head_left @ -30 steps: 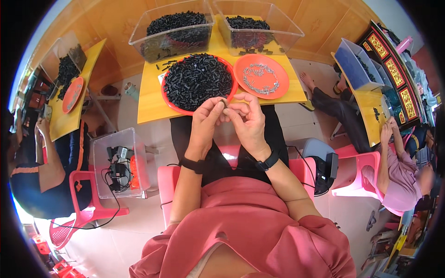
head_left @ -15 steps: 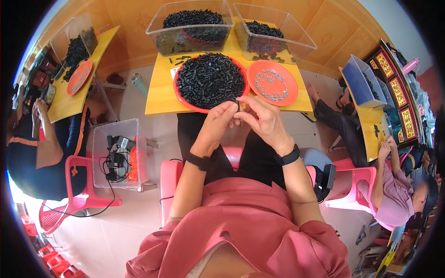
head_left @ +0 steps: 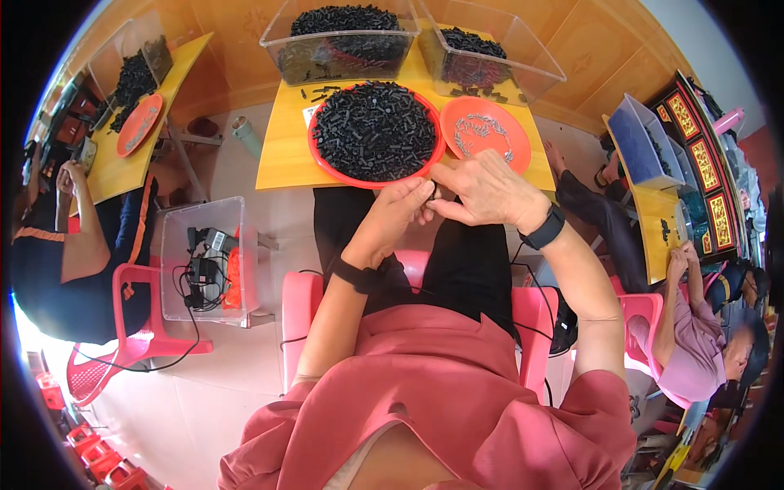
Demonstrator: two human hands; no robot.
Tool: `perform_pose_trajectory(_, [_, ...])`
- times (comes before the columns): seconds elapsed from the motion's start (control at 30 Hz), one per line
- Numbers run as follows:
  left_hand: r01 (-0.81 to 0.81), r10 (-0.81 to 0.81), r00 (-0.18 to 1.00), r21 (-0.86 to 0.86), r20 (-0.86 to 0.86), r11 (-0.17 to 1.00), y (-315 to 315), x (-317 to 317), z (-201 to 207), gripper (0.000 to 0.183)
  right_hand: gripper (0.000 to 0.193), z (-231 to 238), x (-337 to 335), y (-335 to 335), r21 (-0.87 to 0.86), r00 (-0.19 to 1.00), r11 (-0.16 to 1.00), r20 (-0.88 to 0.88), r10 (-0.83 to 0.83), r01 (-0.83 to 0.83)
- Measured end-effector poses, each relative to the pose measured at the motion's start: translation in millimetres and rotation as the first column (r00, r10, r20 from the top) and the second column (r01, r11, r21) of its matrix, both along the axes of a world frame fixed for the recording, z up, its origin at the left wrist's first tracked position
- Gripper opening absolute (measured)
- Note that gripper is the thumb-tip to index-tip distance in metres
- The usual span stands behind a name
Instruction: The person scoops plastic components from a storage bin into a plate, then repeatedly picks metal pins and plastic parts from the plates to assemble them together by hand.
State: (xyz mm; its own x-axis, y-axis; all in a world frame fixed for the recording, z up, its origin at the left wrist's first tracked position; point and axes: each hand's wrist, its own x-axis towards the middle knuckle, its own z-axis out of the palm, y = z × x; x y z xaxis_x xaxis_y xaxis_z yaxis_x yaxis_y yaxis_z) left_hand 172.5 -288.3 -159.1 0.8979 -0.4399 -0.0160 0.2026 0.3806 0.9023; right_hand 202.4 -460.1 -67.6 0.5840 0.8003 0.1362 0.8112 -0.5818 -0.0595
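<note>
Left hand [head_left: 393, 211] pinching a small dark piece [head_left: 432, 193], thumb on top, fingers curled under. Right hand [head_left: 494, 192] bent in over it, thumb and forefinger right at the piece. Can't tell if the right has a grip or is only touching; fingers hide most of it. Piece is in the air over the lap, just off the tabletop's [head_left: 282, 159] near edge, by the front of the basin [head_left: 347, 179].

Step in hand, my read: two-handed fingertip work on that one piece, left as holder, right as worker. The move from here calls for a steady left pinch and fine right-hand alignment, mostly by feel given how covered the piece is. Main risk: it slips and drops into the lap.

Outward: basin sits at the near edge, heaped with black pieces [head_left: 371, 131]. Plate [head_left: 490, 106] is right of it, toward the near right corner, with metal bits [head_left: 475, 125] scattered in a rough ring. Rims look to meet; can't tell if one overlaps. Two clear bins of black stuff along the far edge: left bin [head_left: 339, 37], right bin [head_left: 531, 69]. A few loose pieces [head_left: 327, 91] lie between left bin and basin.
</note>
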Motion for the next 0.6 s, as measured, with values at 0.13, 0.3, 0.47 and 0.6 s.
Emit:
perform_pose_trajectory(0.13, [0.015, -0.015, 1.000, -0.041, -0.003, 0.999, -3, 1, -3, 0.025, 0.030, 4, 0, 2, -0.020, 0.999, 1.000, -0.036, 0.019, -0.020])
perform_pose_trajectory(0.3, [0.034, -0.036, 0.998, -0.052, -0.048, 0.998, -4, 1, -3, 0.025, 0.030, 6, 4, 1, 0.046, 0.996, 0.998, -0.071, 0.049, -0.046])
perform_pose_trajectory(0.47, [0.041, -0.041, 0.999, -0.010, -0.026, 0.999, -1, 0, 5, 0.025, 0.031, 2, 6, -1, 0.139, 0.993, 0.985, -0.041, 0.109, -0.102])
perform_pose_trajectory(0.6, [-0.002, 0.002, 1.000, -0.019, 0.010, 1.000, -3, -4, 11, 0.026, 0.029, -1, 5, -4, 0.183, 0.994, 0.977, 0.012, 0.108, -0.108])
